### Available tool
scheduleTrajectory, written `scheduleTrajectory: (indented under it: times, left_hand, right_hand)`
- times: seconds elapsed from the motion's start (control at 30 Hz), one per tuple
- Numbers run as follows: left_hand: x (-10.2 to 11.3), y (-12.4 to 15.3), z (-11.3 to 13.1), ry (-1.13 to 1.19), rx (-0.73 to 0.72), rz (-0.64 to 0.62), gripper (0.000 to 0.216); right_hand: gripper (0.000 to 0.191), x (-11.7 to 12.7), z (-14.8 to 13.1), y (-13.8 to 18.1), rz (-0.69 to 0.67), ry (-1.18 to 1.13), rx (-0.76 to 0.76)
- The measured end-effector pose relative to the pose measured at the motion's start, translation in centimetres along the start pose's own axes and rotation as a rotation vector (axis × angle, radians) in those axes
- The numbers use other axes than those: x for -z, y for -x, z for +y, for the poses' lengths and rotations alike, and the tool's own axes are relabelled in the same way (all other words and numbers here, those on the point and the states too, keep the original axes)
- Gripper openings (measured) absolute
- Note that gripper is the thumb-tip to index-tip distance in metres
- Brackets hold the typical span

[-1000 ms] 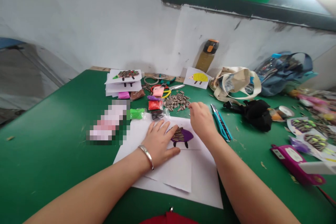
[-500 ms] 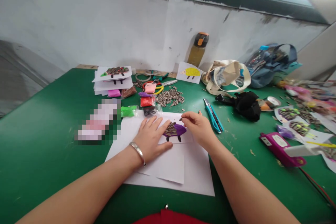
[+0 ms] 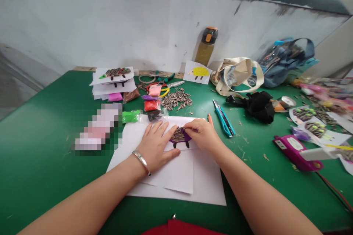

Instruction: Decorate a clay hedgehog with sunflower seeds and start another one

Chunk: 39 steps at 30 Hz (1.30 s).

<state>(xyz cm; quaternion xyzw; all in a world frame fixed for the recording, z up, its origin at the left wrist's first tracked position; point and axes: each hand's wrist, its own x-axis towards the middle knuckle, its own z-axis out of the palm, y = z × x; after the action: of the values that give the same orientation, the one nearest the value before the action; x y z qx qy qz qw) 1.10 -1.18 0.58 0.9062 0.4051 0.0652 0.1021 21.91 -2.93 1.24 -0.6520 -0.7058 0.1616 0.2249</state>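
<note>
My left hand (image 3: pixel 157 146) lies flat with its fingers spread on white paper (image 3: pixel 176 178), its fingertips at the left of a hedgehog picture. That picture has a purple clay body (image 3: pixel 182 140), dark legs and rows of sunflower seeds (image 3: pixel 178 134) stuck on its left part. Over the body's right side, my right hand (image 3: pixel 202 134) pinches a sunflower seed against the purple clay; the fingers now hide most of the seed. A pile of loose sunflower seeds (image 3: pixel 177 99) lies behind the paper. Close to my right hand are an orange pencil-like stick (image 3: pixel 210 118) and a blue utility knife (image 3: pixel 224 119).
Bagged clay in green (image 3: pixel 131 116), red (image 3: pixel 152 105) and black (image 3: pixel 156 115) sits behind the paper. Scissors (image 3: pixel 175 84), a stack of cards (image 3: pixel 113 84), a bottle (image 3: pixel 206 46) and a cloth bag (image 3: pixel 238 75) stand farther back. A magenta glue gun (image 3: pixel 296 152) lies right.
My right hand has moved left and down, bringing the seed from above the purple body onto it. My left hand stays spread on the paper. The camera view has shifted slightly.
</note>
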Motion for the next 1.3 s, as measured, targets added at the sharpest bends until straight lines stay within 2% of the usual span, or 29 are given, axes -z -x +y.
scheduleTrajectory:
  times: [0.33, 0.53, 0.73, 1.3]
  left_hand:
    - [-0.06, 0.09, 0.01, -0.015, -0.009, 0.017, 0.072]
    - [-0.12, 0.05, -0.07, -0.010, -0.008, 0.017, 0.071]
    - [-0.15, -0.03, -0.08, -0.030, -0.014, 0.012, 0.070]
    - [-0.24, 0.05, -0.11, -0.033, -0.022, 0.044, 0.068]
  right_hand:
    - [0.025, 0.55, -0.22, 0.06, -0.074, 0.089, 0.025]
    - [0.019, 0.87, -0.20, 0.12, -0.039, 0.046, -0.016]
    - [0.018, 0.48, -0.20, -0.06, -0.043, 0.084, 0.041]
    - [0.022, -0.01, -0.41, -0.12, -0.031, 0.170, 0.040]
